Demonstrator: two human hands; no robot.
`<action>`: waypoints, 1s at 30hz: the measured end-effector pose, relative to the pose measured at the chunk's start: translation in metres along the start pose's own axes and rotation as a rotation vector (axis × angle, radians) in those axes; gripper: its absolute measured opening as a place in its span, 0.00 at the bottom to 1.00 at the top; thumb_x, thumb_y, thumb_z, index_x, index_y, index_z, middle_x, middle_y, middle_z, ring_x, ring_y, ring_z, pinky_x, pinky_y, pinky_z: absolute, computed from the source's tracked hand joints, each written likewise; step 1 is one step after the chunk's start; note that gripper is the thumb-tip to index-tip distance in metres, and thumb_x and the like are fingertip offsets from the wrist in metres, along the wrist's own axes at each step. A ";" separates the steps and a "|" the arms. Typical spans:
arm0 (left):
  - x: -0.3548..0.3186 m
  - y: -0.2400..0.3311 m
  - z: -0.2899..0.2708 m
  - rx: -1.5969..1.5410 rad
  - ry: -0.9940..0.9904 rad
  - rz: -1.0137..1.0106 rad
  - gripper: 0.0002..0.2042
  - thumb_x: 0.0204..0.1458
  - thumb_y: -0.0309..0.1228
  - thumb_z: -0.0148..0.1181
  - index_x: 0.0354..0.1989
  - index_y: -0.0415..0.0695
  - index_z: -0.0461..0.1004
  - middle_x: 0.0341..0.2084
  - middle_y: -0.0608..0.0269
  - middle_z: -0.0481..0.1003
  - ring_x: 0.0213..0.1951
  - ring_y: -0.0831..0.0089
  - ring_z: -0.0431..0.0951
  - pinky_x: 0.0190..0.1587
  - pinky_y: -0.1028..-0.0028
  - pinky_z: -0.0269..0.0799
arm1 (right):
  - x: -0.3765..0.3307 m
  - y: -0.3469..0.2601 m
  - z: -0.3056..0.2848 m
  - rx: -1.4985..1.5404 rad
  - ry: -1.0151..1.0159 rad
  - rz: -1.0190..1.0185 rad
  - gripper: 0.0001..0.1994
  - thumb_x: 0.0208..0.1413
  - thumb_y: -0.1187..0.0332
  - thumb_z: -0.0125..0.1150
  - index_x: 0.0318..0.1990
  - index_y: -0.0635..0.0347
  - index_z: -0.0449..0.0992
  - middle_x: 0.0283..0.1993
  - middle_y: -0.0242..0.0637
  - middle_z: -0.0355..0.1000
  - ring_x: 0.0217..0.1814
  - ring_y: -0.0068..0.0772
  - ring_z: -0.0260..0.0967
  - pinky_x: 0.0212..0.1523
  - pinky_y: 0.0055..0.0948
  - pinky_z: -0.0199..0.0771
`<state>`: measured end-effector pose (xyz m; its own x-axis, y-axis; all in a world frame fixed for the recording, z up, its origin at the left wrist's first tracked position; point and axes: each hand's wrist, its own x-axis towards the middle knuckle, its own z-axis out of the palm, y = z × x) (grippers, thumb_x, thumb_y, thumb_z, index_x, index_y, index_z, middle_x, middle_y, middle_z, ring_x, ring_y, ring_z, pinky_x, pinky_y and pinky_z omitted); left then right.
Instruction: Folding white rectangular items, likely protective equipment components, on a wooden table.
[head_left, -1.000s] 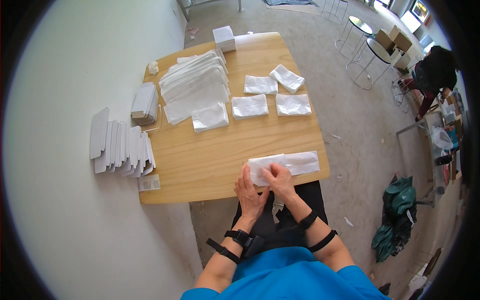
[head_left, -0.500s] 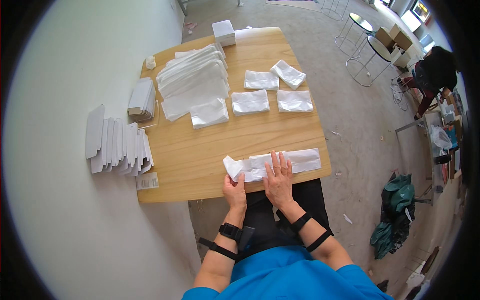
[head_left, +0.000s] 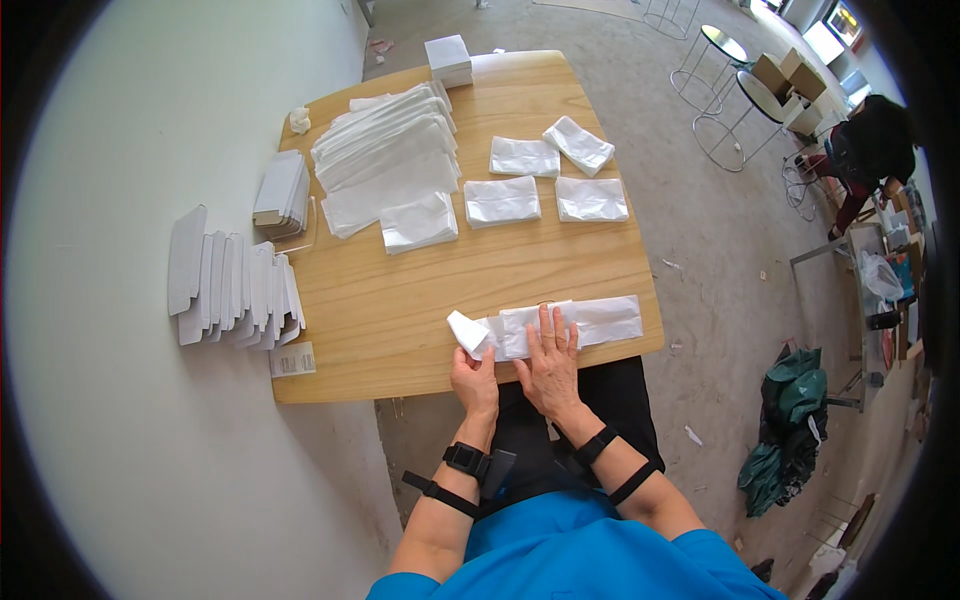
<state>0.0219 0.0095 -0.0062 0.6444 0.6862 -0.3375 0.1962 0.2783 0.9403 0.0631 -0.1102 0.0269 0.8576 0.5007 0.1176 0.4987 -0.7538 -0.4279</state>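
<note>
1. Head view: the left hand [head_left: 475, 380] and right hand [head_left: 550, 372] now sit apart on the white strip [head_left: 610, 320]; a second ago they were bunched together over its middle.
2. Strip lies along the near edge of the wooden table [head_left: 380, 290], toward the right corner, in overlapping layers. Its left end [head_left: 467, 330] stands turned up at an angle; this shows in the half-second-earlier frame too, but not in the first.
3. Left grip: thumb and fingers nearly closed at the strip's near edge, just below the turned-up end; they appear to pinch it. Exact fingertip contact is too small to tell.
4. Right grip: nothing clasped. Palm down, fingers extended and slightly spread, lying across the layers.
5. Reading: the work looks mid-fold, left hand managing the loose end, right hand steadying or flattening the rest.
6. Unchanged: four folded white packets [head_left: 502, 202] beyond, beside the fanned white sheets [head_left: 385, 155].
</note>
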 end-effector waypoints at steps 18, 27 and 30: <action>-0.011 0.013 -0.006 0.201 -0.063 0.167 0.16 0.62 0.31 0.47 0.51 0.33 0.72 0.38 0.59 0.78 0.40 0.76 0.75 0.44 0.74 0.71 | 0.011 -0.001 -0.004 0.078 0.103 -0.184 0.14 0.49 0.73 0.56 0.45 0.63 0.75 0.57 0.41 0.69 0.61 0.43 0.62 0.59 0.42 0.59; -0.018 0.023 -0.001 0.530 -0.245 0.617 0.18 0.58 0.30 0.51 0.56 0.37 0.69 0.51 0.46 0.72 0.52 0.52 0.72 0.55 0.65 0.67 | 0.037 0.016 -0.006 1.197 -0.142 0.848 0.19 0.56 0.54 0.62 0.37 0.65 0.77 0.32 0.36 0.75 0.20 0.19 0.63 0.22 0.22 0.63; -0.017 0.021 -0.002 0.626 -0.335 0.671 0.22 0.54 0.30 0.56 0.58 0.41 0.67 0.56 0.53 0.69 0.58 0.54 0.67 0.60 0.63 0.63 | 0.039 0.016 -0.014 1.401 -0.258 1.006 0.17 0.53 0.57 0.66 0.40 0.63 0.77 0.30 0.31 0.72 0.21 0.16 0.61 0.22 0.18 0.60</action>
<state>0.0134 0.0047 0.0195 0.9231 0.3180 0.2161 0.0061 -0.5742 0.8187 0.1058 -0.1084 0.0373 0.6285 0.2622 -0.7323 -0.7668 0.0508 -0.6399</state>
